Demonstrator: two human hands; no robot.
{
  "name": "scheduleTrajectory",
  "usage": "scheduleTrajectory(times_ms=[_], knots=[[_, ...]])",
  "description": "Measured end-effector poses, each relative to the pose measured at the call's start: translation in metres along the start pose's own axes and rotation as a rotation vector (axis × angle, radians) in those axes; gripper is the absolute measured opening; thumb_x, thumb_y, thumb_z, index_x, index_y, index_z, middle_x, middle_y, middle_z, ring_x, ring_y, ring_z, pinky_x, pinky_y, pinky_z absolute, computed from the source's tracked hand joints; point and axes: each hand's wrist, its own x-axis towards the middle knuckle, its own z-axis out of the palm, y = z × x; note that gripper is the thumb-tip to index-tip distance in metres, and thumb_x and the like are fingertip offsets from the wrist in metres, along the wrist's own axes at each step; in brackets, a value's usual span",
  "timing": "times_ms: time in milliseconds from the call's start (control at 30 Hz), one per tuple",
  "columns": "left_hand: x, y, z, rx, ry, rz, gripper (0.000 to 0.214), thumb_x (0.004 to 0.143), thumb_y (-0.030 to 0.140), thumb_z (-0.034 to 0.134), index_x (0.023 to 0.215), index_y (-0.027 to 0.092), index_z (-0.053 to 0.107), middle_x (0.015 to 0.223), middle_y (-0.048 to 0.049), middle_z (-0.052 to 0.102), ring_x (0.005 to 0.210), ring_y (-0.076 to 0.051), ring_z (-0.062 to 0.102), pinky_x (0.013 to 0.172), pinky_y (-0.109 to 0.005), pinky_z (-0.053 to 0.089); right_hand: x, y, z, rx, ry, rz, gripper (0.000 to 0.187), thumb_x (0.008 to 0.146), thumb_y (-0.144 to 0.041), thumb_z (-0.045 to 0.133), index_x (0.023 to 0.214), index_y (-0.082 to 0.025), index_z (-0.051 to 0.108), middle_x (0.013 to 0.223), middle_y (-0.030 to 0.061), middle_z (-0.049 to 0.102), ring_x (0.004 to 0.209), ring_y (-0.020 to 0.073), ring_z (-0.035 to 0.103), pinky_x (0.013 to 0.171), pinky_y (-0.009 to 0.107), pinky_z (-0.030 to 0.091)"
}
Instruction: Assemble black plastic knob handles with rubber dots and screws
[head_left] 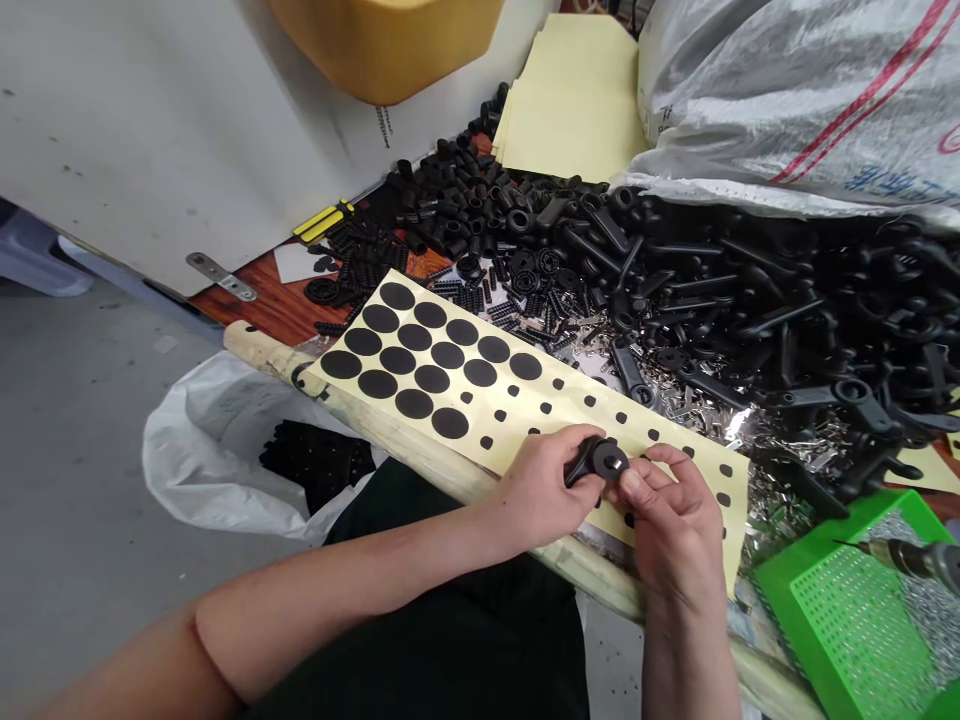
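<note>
An adhesive sheet of round rubber pads (547,400) lies along the near edge of the table (247,310), with a heap of plastic handles (720,290) behind and to its right and loose rubber sleeves (457,195) beyond. A stack of paper sheets (574,100) sits farther back, beside a woven sack (795,90). A plastic basket (840,630) stands front right; a plastic bag (214,450) lies on the floor (90,450) at left.

A white plastic bag (202,470) lies left; a green mesh basket (847,630) holds small metal parts (930,630).
</note>
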Motion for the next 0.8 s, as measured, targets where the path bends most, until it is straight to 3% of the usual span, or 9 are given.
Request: scheduleTrajectory(times_ms=[600, 800], knots=[[-0.001, -0.003, 0.001, -0.032, -0.014, 0.006, 0.04, 0.076, 0.013, 0.054, 0.116, 0.01, 0.057, 0.089, -0.0077, 0.069, 0.08, -0.018, 0.065, 0.073, -0.027, 0.052, -0.001, 0.0, 0.002, -0.044, 0.036, -0.003, 0.048, 0.056, -0.028, 0.082, 0.089, -0.02, 0.049, 0.055, -0.0045, 0.061, 0.05, 0.0118, 0.056, 0.056, 0.026, 0.043], [-0.003, 0.01, -0.005, -0.106, -0.053, -0.047, 0.034, 0.077, 0.015, 0.054, 0.11, 0.012, 0.057, 0.076, -0.0021, 0.063, 0.062, -0.011, 0.058, 0.056, -0.02, 0.046, -0.001, -0.002, 0.003, -0.042, 0.025, -0.01, 0.048, 0.056, -0.027, 0.082, 0.089, -0.021, 0.048, 0.056, -0.0041, 0.063, 0.051, 0.0113, 0.057, 0.057, 0.025, 0.044]])
